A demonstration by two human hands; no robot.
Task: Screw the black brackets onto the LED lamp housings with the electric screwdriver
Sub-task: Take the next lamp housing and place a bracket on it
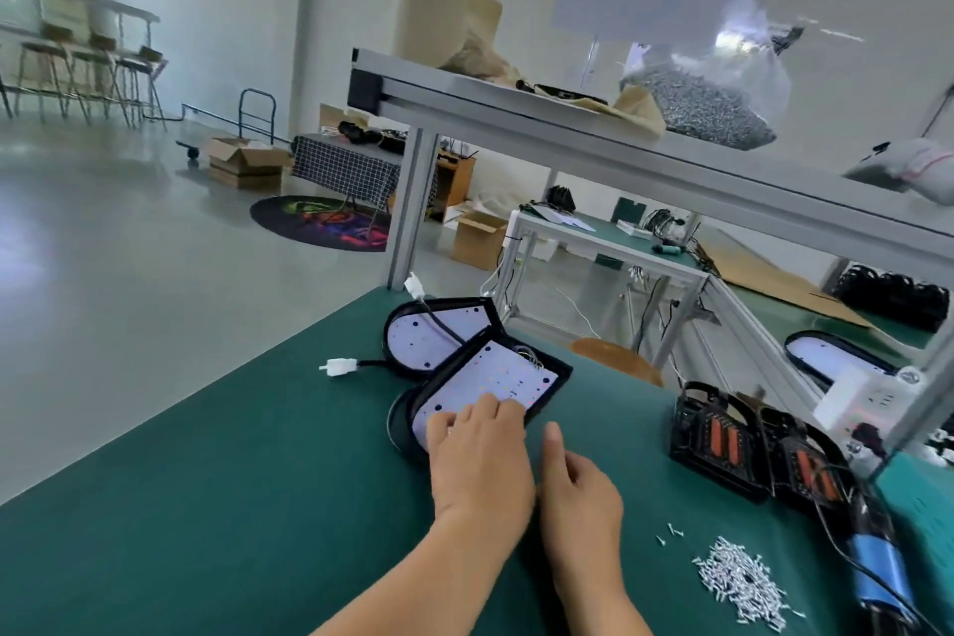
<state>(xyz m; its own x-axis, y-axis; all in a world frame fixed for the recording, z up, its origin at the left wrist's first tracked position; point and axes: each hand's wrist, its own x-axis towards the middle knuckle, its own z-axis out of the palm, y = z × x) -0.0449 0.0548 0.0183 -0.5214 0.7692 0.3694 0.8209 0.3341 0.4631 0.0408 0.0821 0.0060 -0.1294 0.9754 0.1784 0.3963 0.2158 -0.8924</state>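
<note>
L hand (pixel 480 455): flat, fingers a bit spread, tips press on the near lamp housing's white board.
R hand (pixel 578 485): just beside L hand, low over the bench; pointer finger straight out, other fingers loosely curled, holds nothing.
Near lamp housing (pixel 495 380): mid bench (pixel 206 506), white board up, tilted, far corner overlaps the far lamp housing.
Far lamp housing (pixel 418 333): black rim, white board up; black wire w/ white plug (pixel 338 367) runs off to the left.
Black pieces (pixel 717 439): two, right of the hands, orange strips inside, curved black bars on top; can't tell if these are the brackets.
Screwdriver (pixel 877 578): blue, lies at right edge of bench w/ black cord.
Screws (pixel 738 584): loose white pile on the bench, in no box, near the screwdriver.
Clear bag (pixel 707 98): on the shelf (pixel 516 119) above, full of tiny gray metal bits.
White bag (pixel 908 165): on the same shelf, far right; inside can't be seen.
Cardboard box (pixel 477 238): on the floor, flaps open; inside can't be seen.
</note>
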